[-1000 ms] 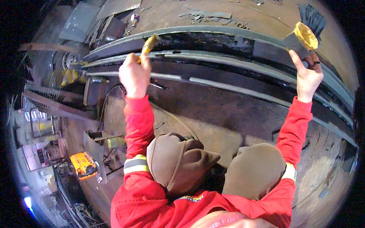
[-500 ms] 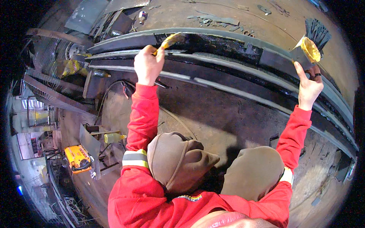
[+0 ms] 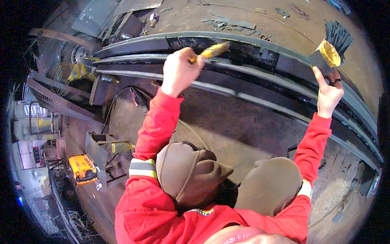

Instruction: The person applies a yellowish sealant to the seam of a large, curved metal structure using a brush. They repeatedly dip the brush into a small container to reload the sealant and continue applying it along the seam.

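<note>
My left hand (image 3: 181,70) is closed around a paintbrush (image 3: 215,50) with a yellow, blurred head that points right. The brush is over a long dark metal beam (image 3: 298,64) with a glossy black patch (image 3: 243,49) along its top face. In my right hand (image 3: 329,94), at the beam's right part, is a cut-open container (image 3: 330,54), dark outside and yellow inside, tilted with its mouth toward the right. Whether the brush touches the metal cannot be made out.
A bundle of dark thin strips (image 3: 338,35) stands beyond the container. At left are an orange machine (image 3: 83,168), a yellowish bottle (image 3: 122,147), a slatted metal frame (image 3: 57,97) and a clear bottle (image 3: 109,79). Dark scraps (image 3: 233,23) lie on the far floor.
My left hand has moved right along the beam with the paintbrush. My right hand and the container have stayed almost still.
</note>
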Available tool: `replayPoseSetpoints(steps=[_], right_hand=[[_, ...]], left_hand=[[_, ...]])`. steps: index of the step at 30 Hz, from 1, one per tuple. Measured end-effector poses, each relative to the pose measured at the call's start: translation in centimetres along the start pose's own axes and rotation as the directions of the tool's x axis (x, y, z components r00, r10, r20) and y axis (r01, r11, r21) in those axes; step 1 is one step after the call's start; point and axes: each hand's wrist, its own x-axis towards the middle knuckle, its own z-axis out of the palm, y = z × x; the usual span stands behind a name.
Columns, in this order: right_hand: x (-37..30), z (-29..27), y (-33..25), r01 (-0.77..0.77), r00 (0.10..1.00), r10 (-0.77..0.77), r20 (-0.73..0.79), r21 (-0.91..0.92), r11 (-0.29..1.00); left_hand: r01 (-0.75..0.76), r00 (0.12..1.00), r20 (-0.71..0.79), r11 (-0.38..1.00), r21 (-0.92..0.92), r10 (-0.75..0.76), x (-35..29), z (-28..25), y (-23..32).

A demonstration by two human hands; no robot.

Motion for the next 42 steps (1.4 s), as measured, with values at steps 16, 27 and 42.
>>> replayPoseSetpoints(steps=[16, 27, 42], right_hand=[[-0.3, 0.4, -1.1, 0.028, 0.998, -0.028, 0.048, 0.007, 1.000], [-0.6, 0.6, -1.3, 0.165, 0.979, -0.147, 0.142, -0.117, 0.979], [-0.6, 0.2, -2.2, 0.473, 0.870, -0.461, 0.175, -0.032, 0.880]], left_hand=[[-0.012, 0.993, 0.116, 0.999, 0.032, 0.008, 1.7, 1.4, 1.6], [-0.030, 0.999, -0.012, 0.957, 0.288, 0.035, 1.5, -1.7, -0.6], [-0.872, 0.469, 0.150, 0.430, 0.233, 0.870, 1.4, -8.4, 20.5]])
